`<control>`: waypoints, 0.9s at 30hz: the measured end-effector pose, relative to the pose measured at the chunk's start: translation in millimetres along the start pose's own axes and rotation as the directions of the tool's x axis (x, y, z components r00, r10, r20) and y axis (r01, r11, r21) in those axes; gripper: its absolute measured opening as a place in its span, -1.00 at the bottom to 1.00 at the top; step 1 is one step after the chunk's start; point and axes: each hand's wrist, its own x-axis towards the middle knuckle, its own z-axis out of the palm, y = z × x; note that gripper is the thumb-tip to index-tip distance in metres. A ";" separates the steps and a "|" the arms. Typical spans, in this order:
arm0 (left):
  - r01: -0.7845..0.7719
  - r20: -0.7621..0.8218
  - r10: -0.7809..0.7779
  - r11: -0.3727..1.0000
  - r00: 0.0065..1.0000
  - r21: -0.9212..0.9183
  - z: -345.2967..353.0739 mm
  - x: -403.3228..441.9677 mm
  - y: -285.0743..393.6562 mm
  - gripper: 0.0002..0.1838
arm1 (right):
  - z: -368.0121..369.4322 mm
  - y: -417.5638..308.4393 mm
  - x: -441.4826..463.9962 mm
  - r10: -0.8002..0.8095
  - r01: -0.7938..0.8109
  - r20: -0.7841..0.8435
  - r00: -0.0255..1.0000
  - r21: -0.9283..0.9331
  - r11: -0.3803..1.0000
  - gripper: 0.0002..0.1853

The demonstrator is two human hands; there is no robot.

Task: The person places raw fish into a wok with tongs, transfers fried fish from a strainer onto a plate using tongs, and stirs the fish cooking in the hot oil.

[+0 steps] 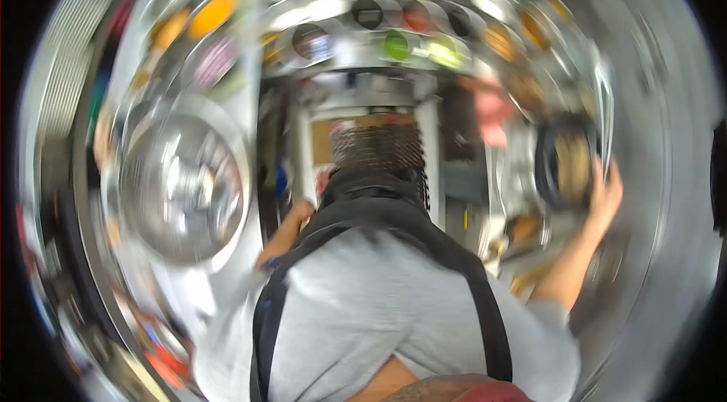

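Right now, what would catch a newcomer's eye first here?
Probably the big round shiny metal bowl at the left. Next come the blurred bright green round patch at the upper middle, and the long silvery tongs-like metal tool in the person's bare right hand, at the right.

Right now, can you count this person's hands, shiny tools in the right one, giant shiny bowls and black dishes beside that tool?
Hands: 2 (left hand, right hand)
Shiny tool, maybe tongs: 1
Giant bowl: 1
Black dish: 1
Total: 5
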 end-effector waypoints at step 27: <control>0.372 0.252 -0.618 0.071 0.744 -0.926 36.3 -103.8 35.9 -0.77 | 69.8 -518.4 -177.2 -0.792 0.723 0.163 -0.588 0.545 -0.425 -0.47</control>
